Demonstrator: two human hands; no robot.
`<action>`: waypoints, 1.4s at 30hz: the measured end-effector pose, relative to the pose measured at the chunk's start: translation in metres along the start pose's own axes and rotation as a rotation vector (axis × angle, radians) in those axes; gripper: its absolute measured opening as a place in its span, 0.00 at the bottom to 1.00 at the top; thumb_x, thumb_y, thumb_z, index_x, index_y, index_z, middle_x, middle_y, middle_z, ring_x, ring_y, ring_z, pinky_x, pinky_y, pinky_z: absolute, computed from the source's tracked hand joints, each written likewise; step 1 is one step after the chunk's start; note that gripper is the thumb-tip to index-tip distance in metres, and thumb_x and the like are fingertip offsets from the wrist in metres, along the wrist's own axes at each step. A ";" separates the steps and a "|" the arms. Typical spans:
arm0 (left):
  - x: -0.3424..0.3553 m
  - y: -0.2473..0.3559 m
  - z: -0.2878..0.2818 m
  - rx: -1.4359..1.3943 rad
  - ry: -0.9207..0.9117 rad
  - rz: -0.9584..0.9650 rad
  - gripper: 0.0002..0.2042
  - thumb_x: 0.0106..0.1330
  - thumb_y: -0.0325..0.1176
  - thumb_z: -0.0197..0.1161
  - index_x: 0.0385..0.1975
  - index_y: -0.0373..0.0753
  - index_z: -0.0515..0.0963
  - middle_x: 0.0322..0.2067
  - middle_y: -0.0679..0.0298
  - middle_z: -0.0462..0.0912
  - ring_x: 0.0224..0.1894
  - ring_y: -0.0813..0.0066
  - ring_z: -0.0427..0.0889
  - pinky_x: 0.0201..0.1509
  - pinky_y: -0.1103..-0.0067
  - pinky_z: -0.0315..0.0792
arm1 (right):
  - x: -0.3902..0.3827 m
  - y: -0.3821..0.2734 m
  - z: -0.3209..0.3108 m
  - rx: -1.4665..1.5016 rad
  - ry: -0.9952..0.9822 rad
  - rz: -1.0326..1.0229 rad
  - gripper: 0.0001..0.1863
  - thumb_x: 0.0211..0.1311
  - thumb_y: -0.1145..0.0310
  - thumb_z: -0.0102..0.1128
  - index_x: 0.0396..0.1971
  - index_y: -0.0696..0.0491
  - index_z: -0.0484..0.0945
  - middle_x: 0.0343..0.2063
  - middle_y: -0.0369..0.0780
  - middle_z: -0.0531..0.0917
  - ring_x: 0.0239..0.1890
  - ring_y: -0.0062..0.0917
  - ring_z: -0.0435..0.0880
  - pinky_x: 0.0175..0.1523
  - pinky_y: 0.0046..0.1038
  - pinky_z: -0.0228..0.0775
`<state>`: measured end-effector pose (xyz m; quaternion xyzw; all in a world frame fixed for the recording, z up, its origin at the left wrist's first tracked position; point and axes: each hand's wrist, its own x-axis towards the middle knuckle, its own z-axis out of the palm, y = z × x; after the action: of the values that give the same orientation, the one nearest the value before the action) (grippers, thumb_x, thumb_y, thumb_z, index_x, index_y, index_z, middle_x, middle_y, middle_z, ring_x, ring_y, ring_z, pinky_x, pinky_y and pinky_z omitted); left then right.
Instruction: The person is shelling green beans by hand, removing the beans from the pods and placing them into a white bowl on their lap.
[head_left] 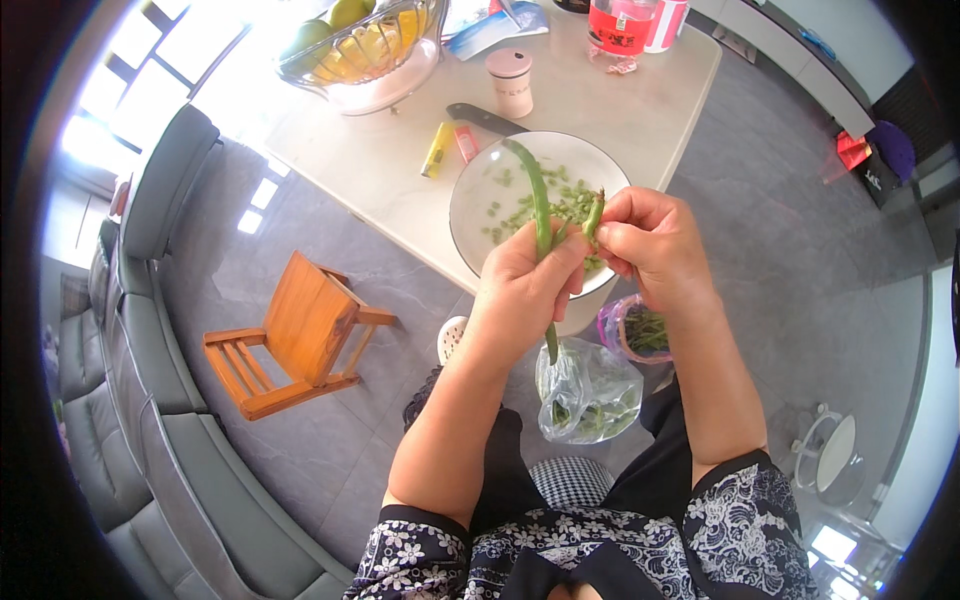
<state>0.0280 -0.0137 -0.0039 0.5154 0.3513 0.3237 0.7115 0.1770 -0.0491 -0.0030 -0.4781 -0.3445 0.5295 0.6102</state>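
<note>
My left hand (520, 285) is closed around a long green bean pod (541, 200), whose curved upper end rises over the bowl and whose tip pokes out below the fist. A shorter piece of green pod (594, 215) with a dark, stubby end is pinched in my right hand (655, 245), close beside the left fingertips. Both hands are over the near edge of a white bowl (470, 190) with a thin dark rim. Loose green beans (572, 200) lie inside it, partly hidden by my hands.
Below the table (390, 200) are a clear plastic bag (600, 385) with green pieces and a purple bag (610, 328) of pods. A knife (485, 118), pink lidded cup (513, 88) and fruit basket (375, 60) lie beyond the bowl. A wooden chair (310, 320) stands left.
</note>
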 end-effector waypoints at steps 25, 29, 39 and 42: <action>0.014 -0.009 0.013 0.358 0.155 0.383 0.06 0.67 0.30 0.50 0.33 0.34 0.70 0.15 0.70 0.70 0.14 0.86 0.66 0.15 0.88 0.58 | 0.001 -0.005 0.005 -0.184 0.050 -0.007 0.02 0.49 0.77 0.55 0.21 0.58 0.74 0.18 0.31 0.75 0.20 0.10 0.69 0.25 0.16 0.61; 0.013 -0.005 0.015 0.328 0.233 0.351 0.07 0.68 0.30 0.49 0.30 0.34 0.70 0.13 0.70 0.69 0.13 0.87 0.66 0.14 0.87 0.58 | 0.005 0.005 0.002 -0.207 0.019 -0.078 0.02 0.49 0.77 0.55 0.21 0.57 0.74 0.18 0.31 0.75 0.21 0.10 0.70 0.26 0.16 0.62; 0.016 -0.009 0.003 0.387 0.239 0.392 0.06 0.64 0.29 0.52 0.30 0.32 0.71 0.17 0.60 0.73 0.16 0.76 0.72 0.22 0.78 0.66 | 0.011 0.004 0.005 -0.086 -0.001 0.020 0.07 0.54 0.69 0.62 0.24 0.57 0.76 0.17 0.32 0.76 0.17 0.11 0.69 0.23 0.15 0.60; 0.014 -0.002 0.005 0.344 0.237 0.292 0.07 0.65 0.30 0.52 0.28 0.32 0.71 0.16 0.62 0.72 0.15 0.78 0.71 0.20 0.79 0.65 | 0.012 0.003 0.003 -0.078 -0.040 0.017 0.06 0.55 0.71 0.60 0.25 0.57 0.77 0.18 0.32 0.76 0.18 0.11 0.70 0.23 0.15 0.61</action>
<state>0.0397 -0.0056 -0.0068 0.6325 0.4040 0.4169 0.5127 0.1751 -0.0370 -0.0060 -0.4936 -0.3730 0.5303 0.5796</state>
